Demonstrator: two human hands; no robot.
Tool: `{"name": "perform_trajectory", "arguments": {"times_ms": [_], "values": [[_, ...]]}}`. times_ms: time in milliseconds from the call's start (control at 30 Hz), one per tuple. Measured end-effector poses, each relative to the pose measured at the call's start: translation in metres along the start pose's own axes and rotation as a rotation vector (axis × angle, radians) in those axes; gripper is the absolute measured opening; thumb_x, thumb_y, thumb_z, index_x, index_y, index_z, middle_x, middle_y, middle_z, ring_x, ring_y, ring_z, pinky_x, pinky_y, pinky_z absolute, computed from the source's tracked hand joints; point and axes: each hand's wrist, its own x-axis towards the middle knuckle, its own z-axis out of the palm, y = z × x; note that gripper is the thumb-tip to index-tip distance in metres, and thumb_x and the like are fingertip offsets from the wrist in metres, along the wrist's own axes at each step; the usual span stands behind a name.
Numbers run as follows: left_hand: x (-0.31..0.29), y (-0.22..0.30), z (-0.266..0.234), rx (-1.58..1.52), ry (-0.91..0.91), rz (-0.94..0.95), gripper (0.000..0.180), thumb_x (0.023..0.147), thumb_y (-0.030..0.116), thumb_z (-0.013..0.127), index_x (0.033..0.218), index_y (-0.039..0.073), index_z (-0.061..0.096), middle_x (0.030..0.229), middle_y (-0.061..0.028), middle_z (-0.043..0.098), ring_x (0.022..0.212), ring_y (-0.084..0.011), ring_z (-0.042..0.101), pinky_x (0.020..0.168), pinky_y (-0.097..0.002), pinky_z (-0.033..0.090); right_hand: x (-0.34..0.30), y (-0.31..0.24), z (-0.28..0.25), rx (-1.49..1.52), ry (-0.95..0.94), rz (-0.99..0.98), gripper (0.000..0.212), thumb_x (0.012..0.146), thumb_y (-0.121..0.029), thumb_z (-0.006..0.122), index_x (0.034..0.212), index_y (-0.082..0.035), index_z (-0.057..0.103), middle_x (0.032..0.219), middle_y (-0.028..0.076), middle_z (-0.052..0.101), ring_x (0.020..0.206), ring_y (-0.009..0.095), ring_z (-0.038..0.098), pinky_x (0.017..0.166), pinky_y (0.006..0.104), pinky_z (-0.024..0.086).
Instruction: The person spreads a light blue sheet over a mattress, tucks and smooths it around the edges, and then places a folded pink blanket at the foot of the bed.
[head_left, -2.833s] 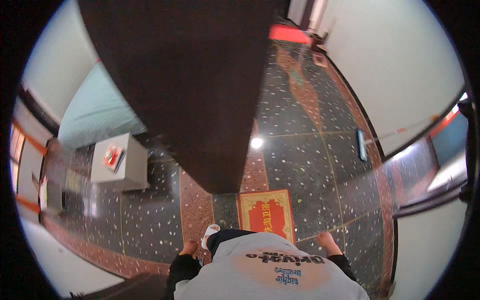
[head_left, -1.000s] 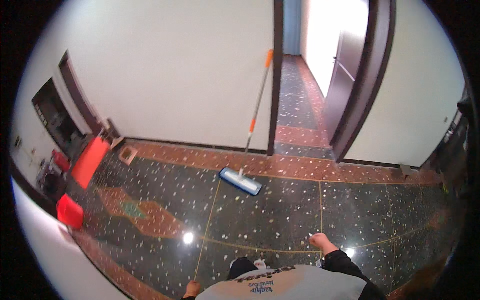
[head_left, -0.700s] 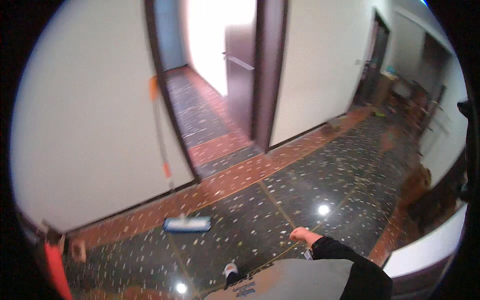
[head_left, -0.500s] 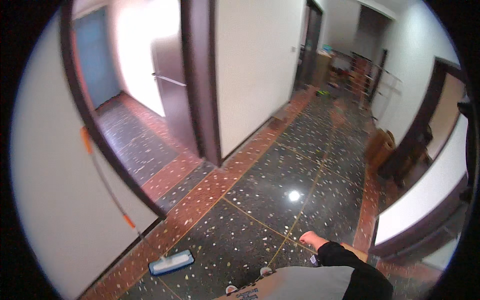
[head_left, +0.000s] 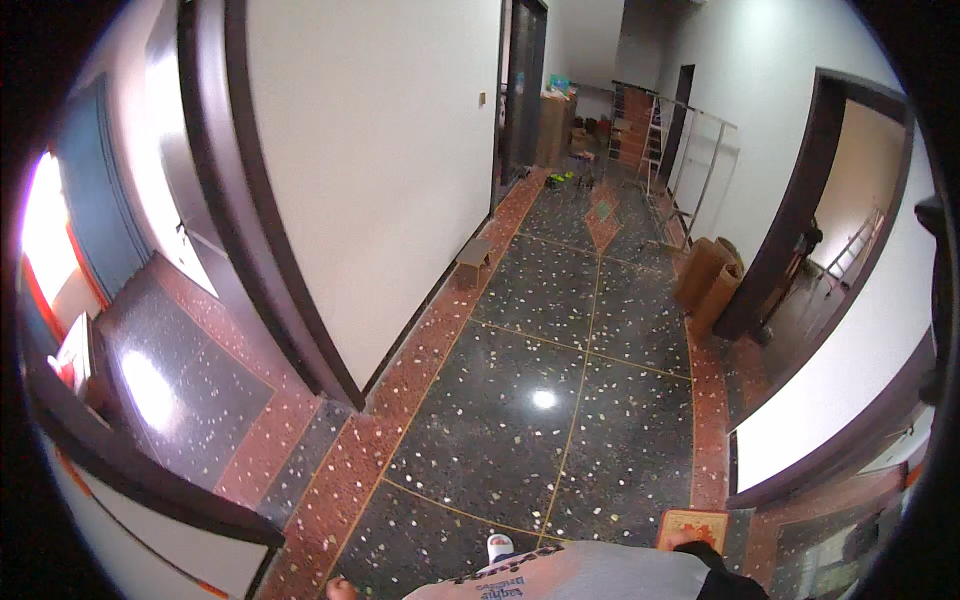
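My right hand (head_left: 688,538) hangs low by my side, at the end of a black sleeve (head_left: 735,585). It appears in front of a red and yellow doormat (head_left: 692,521); its fingers are too small and partly hidden to read. At the lower edge only a bit of my left hand (head_left: 341,588) shows, over the floor, with its fingers not clear. No object is visible at either hand. My grey shirt (head_left: 620,570) covers the bottom middle, and a foot in a white slipper (head_left: 500,546) steps out ahead of it.
A mop handle (head_left: 140,525) with orange grips leans at the lower left, beside a doorway. Along the speckled dark floor (head_left: 480,430) stand a small stool (head_left: 475,255), brown rolls (head_left: 708,285), a metal rack (head_left: 700,165) and boxes (head_left: 555,125). Another doorway (head_left: 770,210) opens right.
My view has swung right and moved forward along the hallway. The flat mop head has left the picture at the lower left. My right hand has dropped lower, and my left hand has come into view.
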Motion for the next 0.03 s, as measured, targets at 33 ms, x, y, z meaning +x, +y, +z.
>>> {"name": "perform_trajectory", "arguments": {"times_ms": [33], "values": [[0.0198,0.0081,-0.0031,0.022,-0.006,0.008,0.039,0.072,0.028,0.060,0.102,0.004,0.053,0.073,-0.0155,0.058,0.063,-0.0269,0.055,0.062,-0.0411,0.046,0.0287,-0.0183,-0.0253,-0.129,0.090,-0.189,0.018,0.067,-0.023,0.051,0.056,-0.008,0.052,0.056,0.009,0.048,0.054,0.021,0.049,0.048,0.0354,0.035]]}}
